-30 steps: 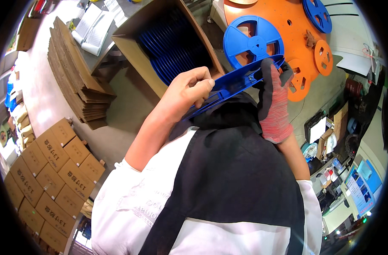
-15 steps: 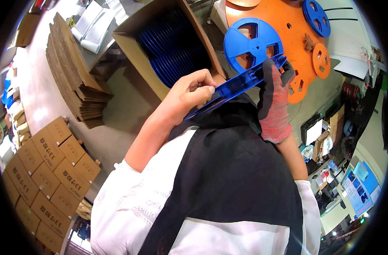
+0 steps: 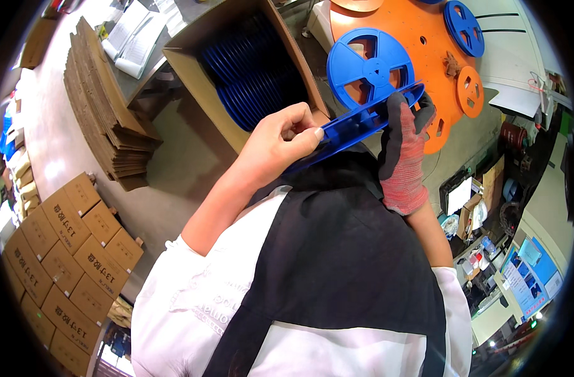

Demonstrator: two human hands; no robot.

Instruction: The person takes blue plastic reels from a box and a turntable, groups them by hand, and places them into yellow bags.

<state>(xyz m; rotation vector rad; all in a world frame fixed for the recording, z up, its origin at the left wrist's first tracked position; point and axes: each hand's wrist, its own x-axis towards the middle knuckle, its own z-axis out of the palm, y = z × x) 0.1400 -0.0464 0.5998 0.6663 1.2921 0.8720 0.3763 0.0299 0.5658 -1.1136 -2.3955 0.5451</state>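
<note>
Head view, read from left to right. Far left, on the floor: rows of sealed brown cartons (image 3: pixel 61 251), packed side by side. Above them, a leaning stack of flattened cardboard sheets (image 3: pixel 108 129), with white papers (image 3: pixel 136 34) on the worktop (image 3: pixel 150 78) just beyond. Further right, an open cardboard box (image 3: pixel 193 75), tipped toward the camera and filled with blue reels (image 3: pixel 252 72) standing on edge in tight rows.

At centre, bare left hand (image 3: pixel 281 141), fingers curled and thumb pressed down, pinching the left end of a blue reel (image 3: pixel 356 122). Reel held edge-on and tilted, left end lower, right end higher, up in the air between the two hands, in front of the box and close to the chest. Below it, a white shirt and black apron (image 3: pixel 337 270) filling the lower middle.

Right of centre, right hand (image 3: pixel 403 154) in a red and grey knit glove, fingers wrapped upward round the right end of the same reel, clenched on its rim. Just behind, a second blue reel (image 3: pixel 370 69) mounted flat on a large orange disc (image 3: pixel 419 44), with a smaller blue reel (image 3: pixel 464 28) and a small orange reel (image 3: pixel 470 91) also on that disc. Far right, lower down, cluttered desks with a bright blue screen (image 3: pixel 525 273); details there too small to tell.
</note>
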